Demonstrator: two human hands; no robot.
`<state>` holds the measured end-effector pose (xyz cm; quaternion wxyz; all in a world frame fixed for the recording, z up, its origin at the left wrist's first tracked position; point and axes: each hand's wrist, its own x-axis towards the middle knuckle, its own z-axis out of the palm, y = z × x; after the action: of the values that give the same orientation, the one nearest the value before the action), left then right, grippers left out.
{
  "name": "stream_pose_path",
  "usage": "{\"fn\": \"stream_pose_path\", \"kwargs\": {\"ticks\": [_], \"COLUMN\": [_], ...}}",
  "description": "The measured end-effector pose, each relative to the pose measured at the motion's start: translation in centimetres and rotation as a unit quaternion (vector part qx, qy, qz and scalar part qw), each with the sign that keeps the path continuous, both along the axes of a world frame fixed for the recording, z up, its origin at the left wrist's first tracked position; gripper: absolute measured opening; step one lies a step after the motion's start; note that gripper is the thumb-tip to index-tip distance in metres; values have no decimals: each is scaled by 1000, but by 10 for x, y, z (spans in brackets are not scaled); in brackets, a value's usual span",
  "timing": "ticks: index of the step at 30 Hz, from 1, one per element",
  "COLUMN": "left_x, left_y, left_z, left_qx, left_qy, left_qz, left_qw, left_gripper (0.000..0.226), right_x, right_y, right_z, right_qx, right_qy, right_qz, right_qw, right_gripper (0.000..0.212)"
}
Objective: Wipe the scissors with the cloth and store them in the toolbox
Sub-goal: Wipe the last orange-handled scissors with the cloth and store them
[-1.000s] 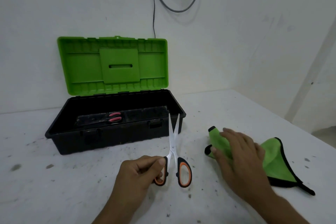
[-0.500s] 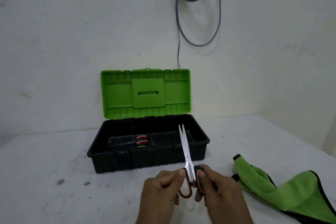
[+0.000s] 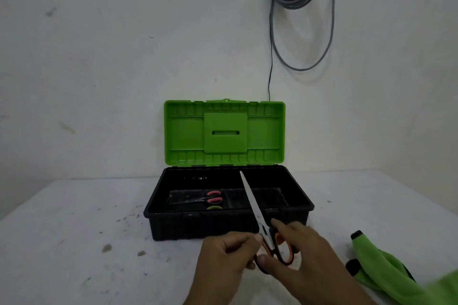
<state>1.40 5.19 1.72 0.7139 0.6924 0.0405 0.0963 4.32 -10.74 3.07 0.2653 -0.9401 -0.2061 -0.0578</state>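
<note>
A white desk (image 3: 74, 242) carries the black toolbox (image 3: 198, 228), its green lid (image 3: 224, 132) standing open. The green cloth (image 3: 381, 272) lies crumpled to the right, untouched. Both hands grip the scissors (image 3: 253, 203) just in front of the box: the left hand (image 3: 223, 260) pinches near the pivot, and the right hand (image 3: 304, 262) closes on the orange-and-black handles (image 3: 285, 252). The blades are shut, their long axis pointing away from the person and leaning slightly left. They look light, rigid and sharp, so they are probably best held by the handles.
</note>
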Motion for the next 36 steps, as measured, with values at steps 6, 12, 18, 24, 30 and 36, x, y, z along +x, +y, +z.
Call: {"fn": "stream_pose_path", "kwargs": {"ticks": [6,12,18,24,30,36], "left_x": [15,30,37,42,45,44], "left_y": [21,41,62,73,78,82], "left_z": [8,-14,-42,-57,-61,-62], "left_qx": [62,238,395,456,461,459], "left_qy": [-62,-164,-242,-250,-244,-227], "left_qz": [-12,122,197,232,238,246], "left_qw": [996,949,864,822,819,823], "left_gripper": [17,12,31,33,33,33], "right_x": [15,77,148,179,191,195], "right_y": [16,30,45,62,73,80], "right_z": [16,33,28,16,5,-4], "right_qx": [-4,9,-103,-234,-256,-246], "right_qy": [-53,-76,-8,87,119,131], "right_qz": [29,0,-15,1,-5,-13], "right_qw": [998,997,994,968,959,960], "right_gripper": [24,47,53,56,50,55]}}
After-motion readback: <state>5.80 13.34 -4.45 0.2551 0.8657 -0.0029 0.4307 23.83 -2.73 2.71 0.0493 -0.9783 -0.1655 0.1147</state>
